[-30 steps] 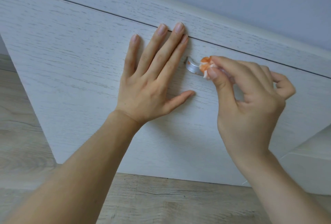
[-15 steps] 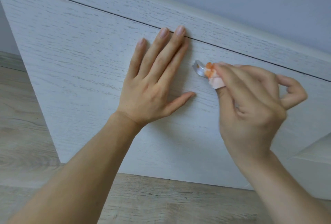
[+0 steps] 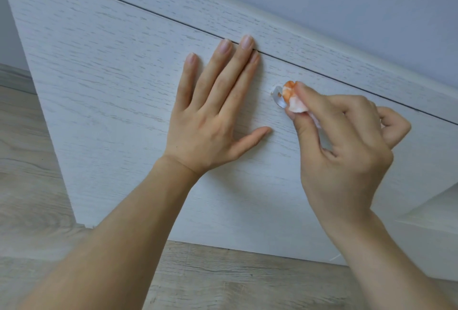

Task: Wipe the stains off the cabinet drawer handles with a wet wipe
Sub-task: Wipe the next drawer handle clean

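The orange-stained wipe [image 3: 295,101] is pinched by the right hand [image 3: 347,151] against the handle [image 3: 277,97]; wiping is judged underway. The left hand [image 3: 213,121] is laid flat, fingers straight.

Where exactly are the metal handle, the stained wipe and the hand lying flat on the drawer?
handle [image 3: 277,97]: head view, on its bare silver end left of the wipe.
wet wipe [image 3: 293,101]: head view, on the orange-stained wad at the fingertips.
left hand [image 3: 213,121]: head view, on the back of the hand.

The wipe [image 3: 295,101] has slid back up the handle [image 3: 277,97] — orange showing on top again — as the right hand [image 3: 347,151] rubs; more of the metal shows below it.
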`<act>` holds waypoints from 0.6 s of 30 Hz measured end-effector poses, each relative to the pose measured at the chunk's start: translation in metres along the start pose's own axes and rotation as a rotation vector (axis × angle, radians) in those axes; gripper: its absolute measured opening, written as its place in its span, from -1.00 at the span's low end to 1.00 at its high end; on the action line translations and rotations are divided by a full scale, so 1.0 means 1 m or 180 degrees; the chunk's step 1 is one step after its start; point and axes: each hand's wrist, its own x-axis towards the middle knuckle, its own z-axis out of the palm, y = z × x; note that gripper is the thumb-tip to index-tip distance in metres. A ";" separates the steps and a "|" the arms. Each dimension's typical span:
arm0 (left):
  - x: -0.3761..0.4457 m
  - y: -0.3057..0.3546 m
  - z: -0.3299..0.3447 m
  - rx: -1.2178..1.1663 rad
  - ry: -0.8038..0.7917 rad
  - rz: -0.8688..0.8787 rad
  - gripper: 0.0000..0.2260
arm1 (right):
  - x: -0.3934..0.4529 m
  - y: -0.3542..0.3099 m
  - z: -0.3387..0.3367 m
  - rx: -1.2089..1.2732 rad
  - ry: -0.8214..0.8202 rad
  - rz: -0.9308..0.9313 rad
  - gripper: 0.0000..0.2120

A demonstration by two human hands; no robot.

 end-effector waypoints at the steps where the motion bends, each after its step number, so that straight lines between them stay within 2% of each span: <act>1: 0.000 0.000 0.000 0.0000 0.0007 0.0001 -0.24 | -0.001 -0.001 0.000 0.0003 -0.0012 -0.0020 -0.86; 5: 0.000 0.000 0.001 0.0021 0.0061 -0.0004 -0.28 | -0.004 -0.003 -0.002 0.0055 -0.0182 -0.0058 -0.75; 11: 0.000 0.000 0.002 0.0017 0.0035 -0.0004 -0.24 | 0.000 -0.013 0.006 0.0105 0.0042 0.0412 -0.87; 18: -0.001 0.000 0.003 0.0025 0.0064 -0.0029 -0.25 | -0.005 -0.008 0.002 0.0092 0.0028 0.0037 -0.90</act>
